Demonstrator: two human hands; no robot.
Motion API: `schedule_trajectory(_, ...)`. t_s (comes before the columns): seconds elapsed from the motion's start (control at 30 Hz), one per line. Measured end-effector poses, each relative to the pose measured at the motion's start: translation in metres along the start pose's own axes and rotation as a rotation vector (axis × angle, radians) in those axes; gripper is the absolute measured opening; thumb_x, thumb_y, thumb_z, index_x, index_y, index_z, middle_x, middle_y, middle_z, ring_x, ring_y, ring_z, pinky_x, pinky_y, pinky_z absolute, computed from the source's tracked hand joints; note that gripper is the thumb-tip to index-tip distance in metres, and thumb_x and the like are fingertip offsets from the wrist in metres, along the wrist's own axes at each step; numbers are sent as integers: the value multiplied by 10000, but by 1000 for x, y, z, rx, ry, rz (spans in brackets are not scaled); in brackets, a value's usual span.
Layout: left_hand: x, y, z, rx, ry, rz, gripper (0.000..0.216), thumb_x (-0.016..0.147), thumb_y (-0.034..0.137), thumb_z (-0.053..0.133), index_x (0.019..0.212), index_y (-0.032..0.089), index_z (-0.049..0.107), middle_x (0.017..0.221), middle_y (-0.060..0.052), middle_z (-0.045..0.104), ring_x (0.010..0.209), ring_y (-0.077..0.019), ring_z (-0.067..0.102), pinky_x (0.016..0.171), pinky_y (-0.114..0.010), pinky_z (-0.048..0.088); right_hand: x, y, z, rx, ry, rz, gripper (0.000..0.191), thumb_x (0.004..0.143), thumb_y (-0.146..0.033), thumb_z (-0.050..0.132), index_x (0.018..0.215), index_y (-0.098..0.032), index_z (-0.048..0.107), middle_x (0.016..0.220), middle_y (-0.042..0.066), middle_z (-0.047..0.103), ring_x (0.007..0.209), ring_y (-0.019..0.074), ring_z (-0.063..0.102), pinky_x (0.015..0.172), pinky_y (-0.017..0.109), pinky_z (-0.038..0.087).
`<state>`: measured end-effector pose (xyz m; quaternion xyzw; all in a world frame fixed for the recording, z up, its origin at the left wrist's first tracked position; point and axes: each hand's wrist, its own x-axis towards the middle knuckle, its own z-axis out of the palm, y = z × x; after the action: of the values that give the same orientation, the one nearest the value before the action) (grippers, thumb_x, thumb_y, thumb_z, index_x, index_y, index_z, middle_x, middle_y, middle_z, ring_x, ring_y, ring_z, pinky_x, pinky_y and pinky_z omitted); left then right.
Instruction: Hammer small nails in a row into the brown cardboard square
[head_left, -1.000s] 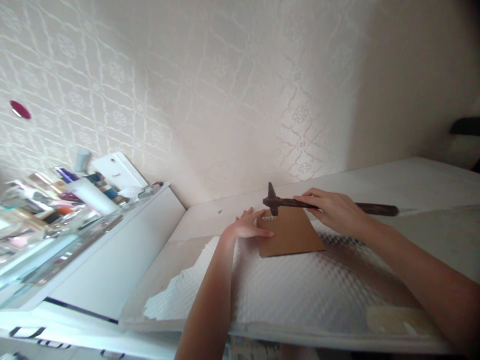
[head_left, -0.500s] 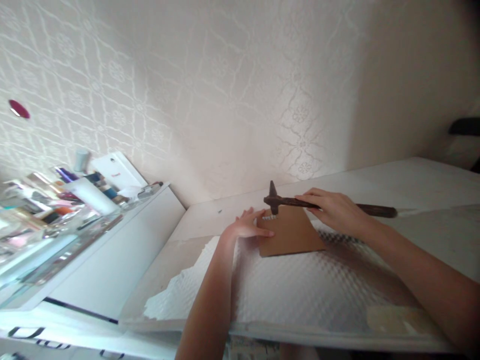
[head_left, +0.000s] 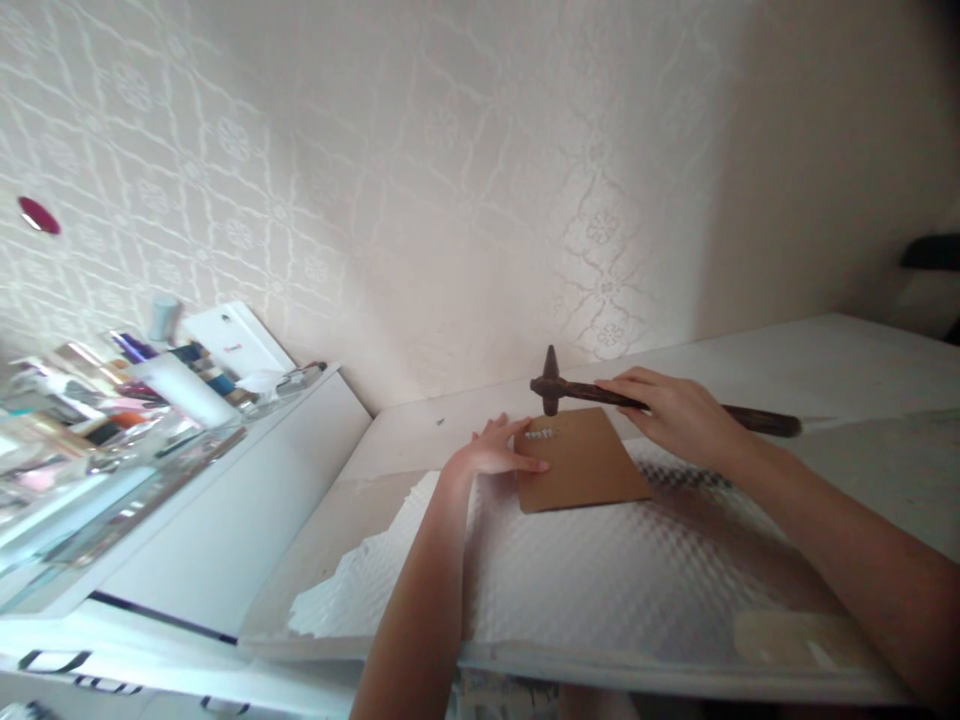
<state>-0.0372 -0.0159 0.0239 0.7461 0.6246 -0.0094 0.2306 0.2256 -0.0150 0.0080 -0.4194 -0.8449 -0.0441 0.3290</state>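
A flat brown board (head_left: 585, 470), like cardboard or thin wood, lies on the padded sheet. Several small whitish pieces (head_left: 541, 433) sit in a row near its far left corner; they are too small to name. My left hand (head_left: 500, 447) presses on the board's left edge with thumb and fingers spread beside that row. Gripped by its dark handle in my right hand (head_left: 671, 412), a hammer (head_left: 553, 385) hangs with its head raised above the far edge of the board.
A white, quilted-looking sheet (head_left: 555, 580) covers part of the table (head_left: 795, 370), which meets a patterned wall (head_left: 465, 200). On the left, a white cabinet (head_left: 225, 530) bears bottles, tubes and a white box (head_left: 238, 342).
The hammer head has risen a little off the board, my right hand lifting slightly and shifting right with it. My left hand and the board stay in place.
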Motion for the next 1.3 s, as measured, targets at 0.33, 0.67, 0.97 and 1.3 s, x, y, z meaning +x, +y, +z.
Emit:
schedule_trajectory(0.33, -2, 2, -4, 88, -64, 5, 1041, 579, 788, 543, 1444, 334, 183, 1542, -76, 18, 1398, -335, -13, 1094, -566, 46, 0, 1, 5, -4, -13, -38, 392, 836, -133, 431, 1179, -227, 597, 1079, 46, 637, 889, 187, 626, 723, 285, 488)
schedule_trajectory(0.67, -3, 3, -4, 91, -73, 2, 1048, 585, 790, 535, 1449, 316, 179, 1541, -92, 2, 1396, -340, -16, 1097, -560, 38, 0, -1, 2, -34, -4, -56, 373, 853, -137, 431, 1170, -237, 600, 1070, 39, 641, 877, 185, 627, 691, 278, 487)
schedule_trajectory(0.97, -2, 2, -4, 118, -74, 5, 1046, 582, 807, 511, 1447, 340, 154, 1543, -72, 11, 1396, -337, -29, 1091, -573, 49, 0, -2, 0, -39, -43, -63, 387, 839, -114, 443, 1169, -235, 605, 1065, 42, 642, 863, 180, 630, 692, 277, 487)
schedule_trajectory(1.3, -3, 3, -4, 104, -70, 9, 1043, 589, 795, 524, 1448, 319, 176, 1540, -97, 10, 1397, -334, -14, 1094, -563, 44, 0, -1, 2, -81, -41, -73, 400, 844, -111, 437, 1181, -255, 597, 1048, 35, 645, 838, 175, 630, 657, 264, 476)
